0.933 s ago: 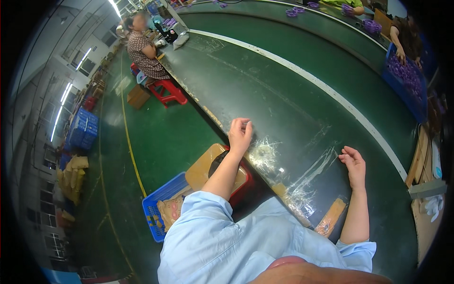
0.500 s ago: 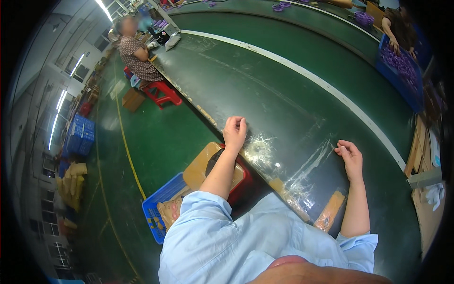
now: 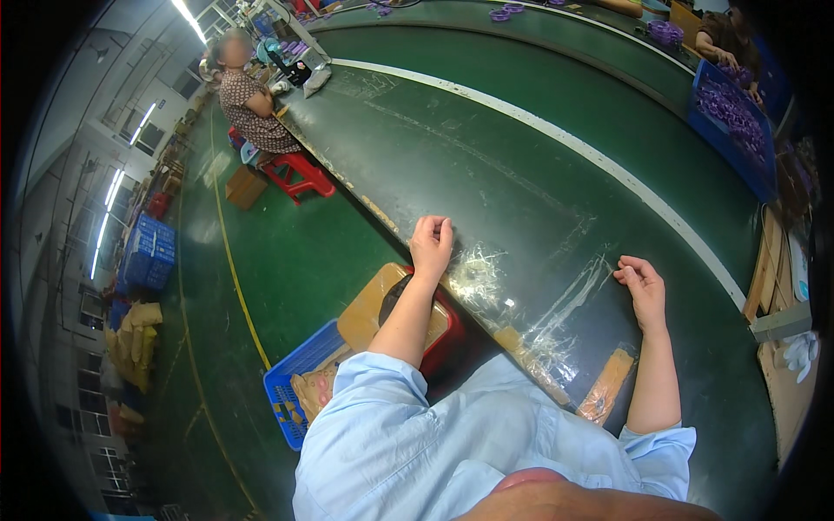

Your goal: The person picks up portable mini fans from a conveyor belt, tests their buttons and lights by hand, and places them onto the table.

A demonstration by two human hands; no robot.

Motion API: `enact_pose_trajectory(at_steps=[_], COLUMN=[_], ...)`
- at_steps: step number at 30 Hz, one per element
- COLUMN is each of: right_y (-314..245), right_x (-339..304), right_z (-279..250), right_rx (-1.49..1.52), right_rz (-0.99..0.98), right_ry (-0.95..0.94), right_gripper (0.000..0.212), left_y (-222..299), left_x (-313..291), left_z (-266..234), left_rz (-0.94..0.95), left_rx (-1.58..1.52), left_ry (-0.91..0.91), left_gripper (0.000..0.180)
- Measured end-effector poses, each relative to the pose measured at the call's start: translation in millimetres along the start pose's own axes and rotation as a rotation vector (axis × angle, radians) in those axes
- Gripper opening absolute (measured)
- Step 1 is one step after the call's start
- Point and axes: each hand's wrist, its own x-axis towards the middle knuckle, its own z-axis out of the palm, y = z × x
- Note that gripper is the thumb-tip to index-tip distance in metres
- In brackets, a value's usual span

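Clear film (image 3: 556,313) lay flat on worktop (image 3: 486,165), looked thin, slippery; L hand (image 3: 432,246) curled at 10 o'clock edge, R hand (image 3: 641,282) loosely curled at 2, neither gripping.

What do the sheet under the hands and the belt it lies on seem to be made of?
The sheet looks like thin clear plastic film: see-through, crinkled, with bright glints. The conveyor belt looks like dark green rubber or PVC, matte and scuffed; which one is unclear.
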Motion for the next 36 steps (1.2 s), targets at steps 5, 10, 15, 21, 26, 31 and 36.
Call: enact_pose_trajectory(at_steps=[5,10,15,21,26,31,36], right_y=[0.1,2.5,-1.4,-5.0,1.2,11.8,17.5], right_x=[1.8,-1.2,-5.6,2.6,15.3,10.3,10.5], right_z=[-1.3,-1.4,6.2,8.5,12.5,-7.0,4.6], right_rx=[-0.003,0.006,-0.001,-0.034,-0.251,-0.338,-0.255], right_rz=[0.002,0.010,0.010,0.015,-0.132,-0.277,-0.322], right_ry=[-0.001,0.002,0.008,0.039,0.121,0.112,0.103], right_gripper=[0.025,0.025,0.022,0.021,0.022,0.020,0.022], left_y=[-1.2,0.9,-1.7,-17.0,-31.2,-27.1,-59.3], left_x=[0.0,-4.0,-5.4,-0.9,5.1,-0.1,15.7], left_z=[2.5,-1.0,-7.0,0.2,-8.8,7.6,-1.4], left_rz=[-0.002,-0.015,-0.012,0.043,-0.174,0.085,-0.058], left_rx=[-0.003,0.010,0.018,0.060,0.120,0.076,0.201], left_ry=[0.004,-0.012,-0.025,0.004,-0.114,-0.113,-0.227], left_gripper=[0.013,0.013,0.013,0.016,0.025,0.026,0.040])
